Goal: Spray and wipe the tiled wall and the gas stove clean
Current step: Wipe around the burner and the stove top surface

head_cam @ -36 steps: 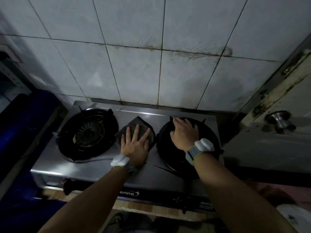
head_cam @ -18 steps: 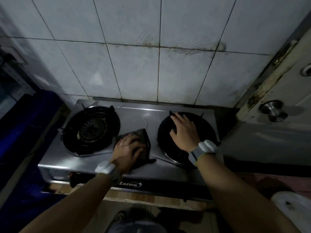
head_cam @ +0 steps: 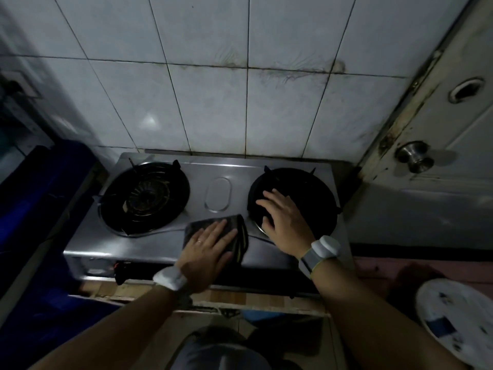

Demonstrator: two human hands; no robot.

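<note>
Both palms flat, left hand (head_cam: 206,245) has swept the cloth (head_cam: 238,228) to the gas stove (head_cam: 149,244) front, right hand (head_cam: 282,222) bracing; centre seems wiped.

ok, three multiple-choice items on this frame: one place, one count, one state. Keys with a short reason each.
1. Where is the cloth?
A) hanging on the door knob
B) on the stove top, mid-front
C) on the floor

2. How many burners on the stove?
A) one
B) two
C) four

3. What is the left hand doing?
A) holding a spray bottle
B) hanging free
C) pressing flat on the cloth

Answers: 1 B, the cloth lies on the steel near the front edge. 2 B, one ring shows at each side of the top. 3 C, its fingers lie straight on the cloth.
</note>
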